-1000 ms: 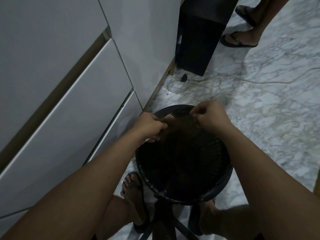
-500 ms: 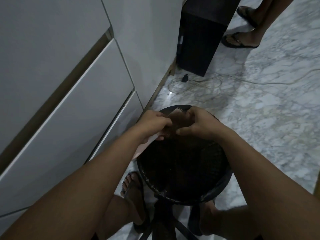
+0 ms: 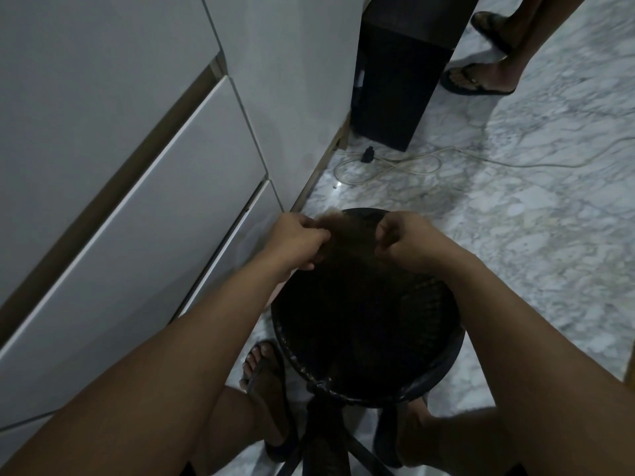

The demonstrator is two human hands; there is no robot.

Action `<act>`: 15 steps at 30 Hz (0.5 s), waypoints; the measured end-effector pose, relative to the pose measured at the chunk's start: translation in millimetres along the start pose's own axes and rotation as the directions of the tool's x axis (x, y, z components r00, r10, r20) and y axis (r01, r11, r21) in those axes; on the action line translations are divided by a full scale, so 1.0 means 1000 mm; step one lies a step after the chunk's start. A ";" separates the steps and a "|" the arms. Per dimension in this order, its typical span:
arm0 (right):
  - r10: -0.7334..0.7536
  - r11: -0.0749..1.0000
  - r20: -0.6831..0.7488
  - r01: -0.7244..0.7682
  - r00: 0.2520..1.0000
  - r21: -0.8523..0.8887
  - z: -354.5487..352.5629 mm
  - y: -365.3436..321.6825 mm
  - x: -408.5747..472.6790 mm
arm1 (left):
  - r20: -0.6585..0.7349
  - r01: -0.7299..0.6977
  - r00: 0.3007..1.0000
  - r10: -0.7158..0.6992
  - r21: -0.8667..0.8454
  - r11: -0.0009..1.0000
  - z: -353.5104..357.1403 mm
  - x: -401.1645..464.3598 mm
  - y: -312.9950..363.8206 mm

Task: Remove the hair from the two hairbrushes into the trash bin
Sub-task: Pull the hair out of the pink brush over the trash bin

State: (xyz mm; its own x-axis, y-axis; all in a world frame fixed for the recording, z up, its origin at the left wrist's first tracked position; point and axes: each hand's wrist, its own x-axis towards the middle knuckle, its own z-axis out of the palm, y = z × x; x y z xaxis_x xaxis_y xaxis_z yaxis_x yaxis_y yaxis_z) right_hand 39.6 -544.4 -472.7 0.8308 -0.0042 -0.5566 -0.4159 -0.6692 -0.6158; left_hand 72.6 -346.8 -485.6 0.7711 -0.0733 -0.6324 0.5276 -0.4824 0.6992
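Both my hands hover over the far rim of a round black mesh trash bin (image 3: 443,369). My left hand (image 3: 297,240) is closed around a hairbrush; only a pale bit of its handle (image 3: 277,292) shows below my wrist. My right hand (image 3: 407,240) pinches a tuft of brown hair (image 3: 347,230), which stretches between the two hands above the bin. The brush head is hidden by hair and fingers. No second hairbrush is in view.
White cabinet drawers (image 3: 137,207) stand close on the left. A black box (image 3: 395,84) and a looped pale cable (image 3: 395,164) lie on the marble floor beyond the bin. Another person's sandalled feet (image 3: 481,79) are at top right. My left foot (image 3: 264,372) is beside the bin.
Half a second ago my hands were pressed together over the brush. They have since drawn apart, my right hand moving right with hair spread between them.
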 end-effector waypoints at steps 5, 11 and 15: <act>-0.032 0.987 0.092 0.017 0.995 0.162 0.001 -0.017 -0.008 | 0.058 -0.061 0.996 0.061 0.005 0.998 0.007 -0.003 0.002; -0.059 0.964 0.168 0.012 0.984 0.265 0.003 -0.019 -0.009 | 0.057 -0.128 0.990 0.130 -0.032 0.991 0.007 -0.008 0.005; -0.032 0.940 0.126 -0.013 0.992 0.340 0.001 -0.016 -0.009 | 0.007 -0.107 0.994 0.107 -0.022 0.994 0.005 -0.003 0.003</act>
State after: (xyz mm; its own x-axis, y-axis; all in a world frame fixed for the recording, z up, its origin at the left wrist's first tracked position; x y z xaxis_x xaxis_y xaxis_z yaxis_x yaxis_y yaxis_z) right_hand 38.9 -532.8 -458.2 0.7905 0.1110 -0.6023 -0.5273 -0.3770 -0.7615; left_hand 70.0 -352.1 -482.9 0.8207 -0.1307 -0.5562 0.4498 -0.4524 0.7701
